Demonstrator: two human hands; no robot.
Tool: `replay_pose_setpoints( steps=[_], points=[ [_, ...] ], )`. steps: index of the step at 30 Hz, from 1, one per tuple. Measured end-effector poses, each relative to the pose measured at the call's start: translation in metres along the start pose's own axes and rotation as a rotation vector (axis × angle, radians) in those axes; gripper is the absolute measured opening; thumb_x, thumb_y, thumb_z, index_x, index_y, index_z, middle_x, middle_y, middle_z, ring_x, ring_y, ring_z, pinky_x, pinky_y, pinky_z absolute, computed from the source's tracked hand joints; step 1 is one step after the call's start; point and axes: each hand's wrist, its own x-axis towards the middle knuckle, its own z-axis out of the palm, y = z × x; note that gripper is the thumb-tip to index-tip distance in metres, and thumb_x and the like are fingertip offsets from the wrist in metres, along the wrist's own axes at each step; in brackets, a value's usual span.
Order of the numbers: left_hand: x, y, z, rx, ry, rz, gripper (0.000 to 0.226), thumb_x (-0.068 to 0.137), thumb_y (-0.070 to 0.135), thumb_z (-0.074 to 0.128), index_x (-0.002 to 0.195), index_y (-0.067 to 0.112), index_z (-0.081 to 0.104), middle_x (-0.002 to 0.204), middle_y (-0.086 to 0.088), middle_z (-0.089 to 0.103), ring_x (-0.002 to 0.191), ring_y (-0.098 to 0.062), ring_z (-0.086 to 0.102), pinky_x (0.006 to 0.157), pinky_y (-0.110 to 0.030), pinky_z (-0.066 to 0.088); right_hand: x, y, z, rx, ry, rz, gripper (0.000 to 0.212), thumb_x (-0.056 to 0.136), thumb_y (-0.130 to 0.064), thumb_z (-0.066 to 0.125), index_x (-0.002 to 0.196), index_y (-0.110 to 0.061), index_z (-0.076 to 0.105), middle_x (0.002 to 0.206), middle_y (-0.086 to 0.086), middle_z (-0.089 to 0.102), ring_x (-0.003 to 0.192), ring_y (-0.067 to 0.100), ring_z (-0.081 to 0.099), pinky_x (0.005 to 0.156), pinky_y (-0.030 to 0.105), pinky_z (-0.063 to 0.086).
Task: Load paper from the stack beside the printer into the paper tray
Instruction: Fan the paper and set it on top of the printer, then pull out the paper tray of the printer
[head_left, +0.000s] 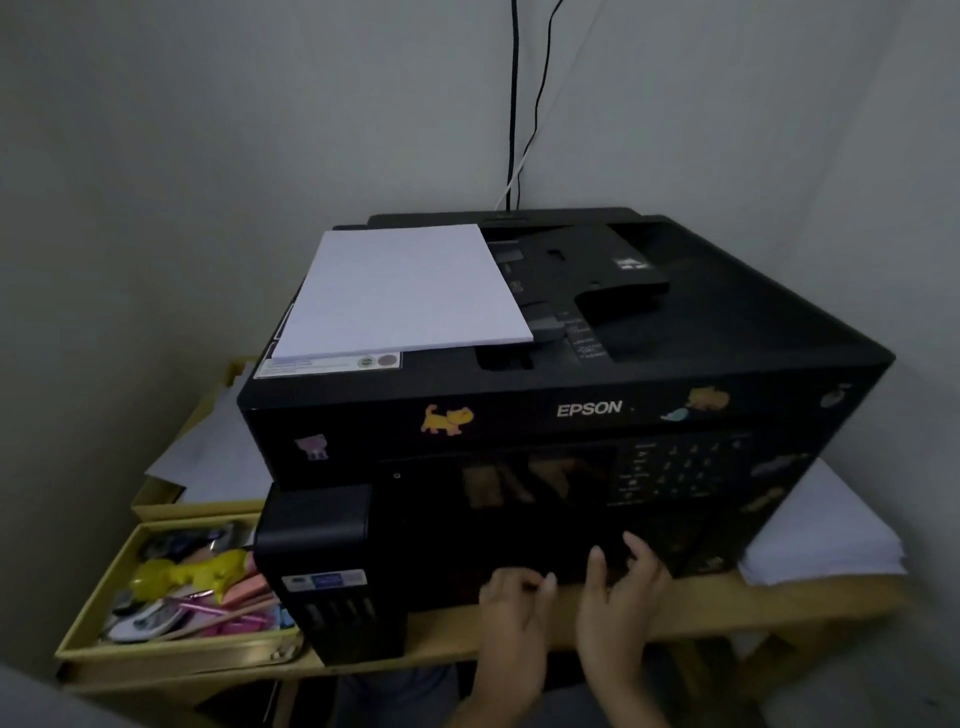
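Note:
A black Epson printer (571, 395) with animal stickers stands on a wooden table. A white paper sheaf (400, 291) lies flat on its lid, at the left. A stack of white paper (826, 540) rests on the table to the printer's right. Both my hands are at the bottom front of the printer, where the paper tray is too dark to make out. My left hand (511, 618) has its fingers curled against the lower front edge. My right hand (621, 597) has its fingers spread, touching the dark front. Neither hand holds paper.
An ink tank block (322, 561) juts out at the printer's front left. A yellow drawer box (171, 649) with pens and small items sits left of it, with loose papers (208, 452) behind. Cables (514, 104) run up the grey wall.

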Motion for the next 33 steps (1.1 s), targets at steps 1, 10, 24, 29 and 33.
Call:
replay_pose_setpoints(
  steps=[1, 10, 24, 29, 33],
  points=[
    [0.004, -0.004, 0.005, -0.169, -0.056, -0.231, 0.033, 0.092, 0.053, 0.040, 0.090, 0.025, 0.057, 0.100, 0.008, 0.057, 0.095, -0.008, 0.053, 0.073, -0.007, 0.036, 0.002, 0.005, 0.002, 0.053, -0.042, 0.148, 0.040, 0.092, -0.023, 0.055, 0.125, -0.002, 0.047, 0.126, 0.019, 0.046, 0.116, 0.034, 0.048, 0.093, 0.039, 0.041],
    [0.025, -0.014, 0.014, -1.023, -0.121, -0.677, 0.082, 0.075, 0.068, 0.041, 0.136, 0.012, 0.045, 0.106, 0.002, 0.060, 0.095, -0.014, 0.056, 0.084, -0.028, 0.046, 0.016, 0.014, 0.002, 0.661, -0.318, 0.852, 0.055, 0.086, -0.039, 0.062, 0.127, -0.004, 0.051, 0.124, 0.013, 0.057, 0.115, 0.029, 0.054, 0.099, 0.040, 0.043],
    [0.027, 0.001, 0.022, -1.323, 0.089, -0.584, 0.072, 0.070, 0.054, 0.058, 0.124, 0.006, 0.056, 0.124, -0.011, 0.060, 0.117, -0.019, 0.054, 0.103, -0.030, 0.038, 0.027, 0.016, -0.001, 1.065, -0.426, 0.848, 0.043, 0.081, -0.036, 0.064, 0.113, -0.007, 0.062, 0.113, 0.013, 0.066, 0.105, 0.022, 0.061, 0.083, 0.031, 0.048],
    [0.027, 0.006, 0.025, -1.313, 0.136, -0.565, 0.073, 0.072, 0.055, 0.056, 0.123, 0.003, 0.056, 0.118, -0.014, 0.063, 0.107, -0.020, 0.059, 0.094, -0.029, 0.043, 0.028, 0.015, 0.002, 0.969, -0.456, 0.790, 0.061, 0.075, -0.046, 0.061, 0.120, -0.004, 0.060, 0.107, 0.012, 0.067, 0.098, 0.022, 0.062, 0.079, 0.030, 0.047],
    [0.016, 0.011, 0.033, -1.159, 0.236, -0.655, 0.057, 0.074, 0.060, 0.061, 0.100, 0.010, 0.070, 0.103, -0.011, 0.072, 0.094, -0.026, 0.066, 0.074, -0.034, 0.053, 0.017, 0.017, 0.000, 0.805, -0.430, 0.786, 0.065, 0.069, -0.056, 0.064, 0.118, -0.012, 0.062, 0.108, 0.012, 0.070, 0.099, 0.029, 0.065, 0.076, 0.035, 0.052]
  ],
)
